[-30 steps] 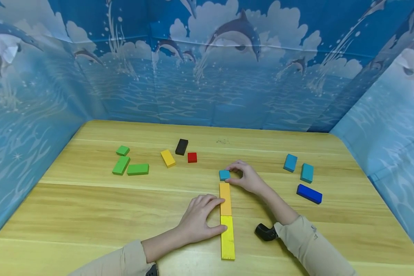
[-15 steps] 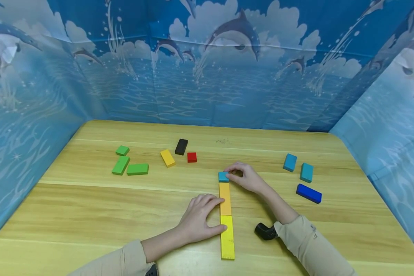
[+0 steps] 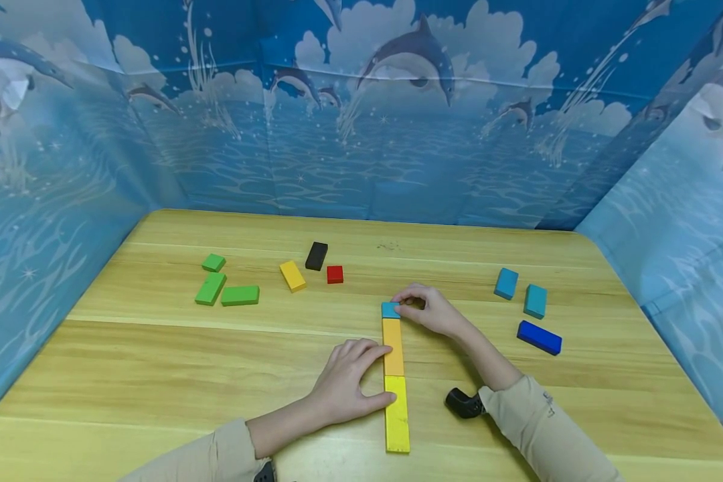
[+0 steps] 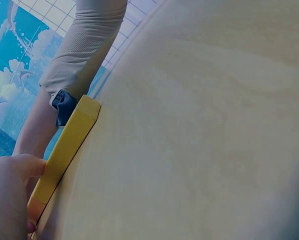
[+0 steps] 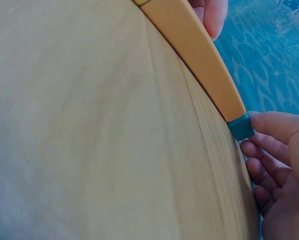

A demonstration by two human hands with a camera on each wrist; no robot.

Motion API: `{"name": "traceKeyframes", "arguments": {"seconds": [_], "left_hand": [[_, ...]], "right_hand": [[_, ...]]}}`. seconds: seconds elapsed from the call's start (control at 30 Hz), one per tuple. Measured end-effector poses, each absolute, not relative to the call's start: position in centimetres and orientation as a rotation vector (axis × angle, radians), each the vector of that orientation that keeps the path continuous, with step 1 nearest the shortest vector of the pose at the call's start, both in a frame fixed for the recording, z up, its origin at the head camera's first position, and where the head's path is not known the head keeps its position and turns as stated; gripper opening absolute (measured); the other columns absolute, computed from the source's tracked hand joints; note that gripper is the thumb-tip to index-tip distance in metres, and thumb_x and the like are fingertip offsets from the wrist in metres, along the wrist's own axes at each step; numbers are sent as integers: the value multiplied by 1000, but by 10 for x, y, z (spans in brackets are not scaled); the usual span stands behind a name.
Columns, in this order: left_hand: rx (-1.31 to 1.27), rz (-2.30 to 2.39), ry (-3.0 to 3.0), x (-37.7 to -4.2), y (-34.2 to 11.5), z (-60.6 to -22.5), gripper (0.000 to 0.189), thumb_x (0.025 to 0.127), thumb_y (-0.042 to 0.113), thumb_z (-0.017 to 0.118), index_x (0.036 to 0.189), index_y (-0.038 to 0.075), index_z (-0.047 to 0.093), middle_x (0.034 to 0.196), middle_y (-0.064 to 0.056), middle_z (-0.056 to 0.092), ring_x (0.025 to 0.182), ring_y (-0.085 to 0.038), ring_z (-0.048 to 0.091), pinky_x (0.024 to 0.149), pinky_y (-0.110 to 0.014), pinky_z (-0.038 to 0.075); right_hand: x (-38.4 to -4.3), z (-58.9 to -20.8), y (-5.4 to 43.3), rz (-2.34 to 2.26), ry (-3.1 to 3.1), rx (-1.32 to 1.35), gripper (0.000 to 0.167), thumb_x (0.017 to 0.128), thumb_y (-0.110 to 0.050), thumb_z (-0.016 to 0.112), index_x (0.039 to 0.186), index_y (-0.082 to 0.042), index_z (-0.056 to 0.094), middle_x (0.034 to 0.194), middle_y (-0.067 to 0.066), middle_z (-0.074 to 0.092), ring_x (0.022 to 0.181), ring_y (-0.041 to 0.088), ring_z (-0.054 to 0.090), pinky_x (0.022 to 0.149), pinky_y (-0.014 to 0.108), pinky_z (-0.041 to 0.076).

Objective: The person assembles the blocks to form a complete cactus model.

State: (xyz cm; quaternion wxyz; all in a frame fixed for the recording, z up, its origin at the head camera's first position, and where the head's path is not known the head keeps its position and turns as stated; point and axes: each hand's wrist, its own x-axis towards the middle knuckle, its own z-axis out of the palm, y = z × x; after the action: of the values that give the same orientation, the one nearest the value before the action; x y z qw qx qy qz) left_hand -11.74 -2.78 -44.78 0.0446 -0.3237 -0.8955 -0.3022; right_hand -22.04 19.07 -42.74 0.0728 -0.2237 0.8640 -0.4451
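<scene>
A long yellow block [image 3: 397, 428] and an orange block [image 3: 393, 335] lie end to end in a line running away from me. At the far end of the orange block sits a small light-blue block [image 3: 389, 309], flush against it in the right wrist view. My right hand [image 3: 430, 312] pinches this small block between thumb and fingertips from the right. From the left, my left hand [image 3: 348, 385] touches the row with its fingers spread. Its thumb rests on the yellow block and its index fingertip on the orange one.
Three green blocks [image 3: 241, 296] lie at the left. A shorter yellow block [image 3: 292, 276], a black block [image 3: 316, 256] and a red block [image 3: 335, 274] are behind the row. To the right are two blue-teal blocks [image 3: 535, 301] and a dark blue block [image 3: 539, 337]. A dolphin-print curtain [image 3: 367, 167] surrounds the table.
My right hand has drawn the small light-blue block toward me, closing the gap to the orange block's far end. The left hand has stayed in place.
</scene>
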Motion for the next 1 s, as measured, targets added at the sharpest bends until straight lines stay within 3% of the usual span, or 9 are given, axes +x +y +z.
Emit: {"name": "traceKeyframes", "arguments": {"seconds": [0.73,1.0], "left_hand": [[-982,-922,-2777,-118,-28,-448,62,76,50,63,129,21,49,122,4,48,113,-14,40,97,-37,30],[-985,-927,-2785,-118,-28,-447,62,76,50,63,129,20,49,121,4,48,113,-14,40,96,-37,31]], "right_hand": [[-221,-426,191,-1295,2590,-666,19,87,-19,62,103,-8,66,99,5,60,87,19,51,77,34,43],[-220,-425,192,-1333,2571,-664,22,88,-18,61,106,-7,64,97,5,60,85,19,51,73,29,43]]}}
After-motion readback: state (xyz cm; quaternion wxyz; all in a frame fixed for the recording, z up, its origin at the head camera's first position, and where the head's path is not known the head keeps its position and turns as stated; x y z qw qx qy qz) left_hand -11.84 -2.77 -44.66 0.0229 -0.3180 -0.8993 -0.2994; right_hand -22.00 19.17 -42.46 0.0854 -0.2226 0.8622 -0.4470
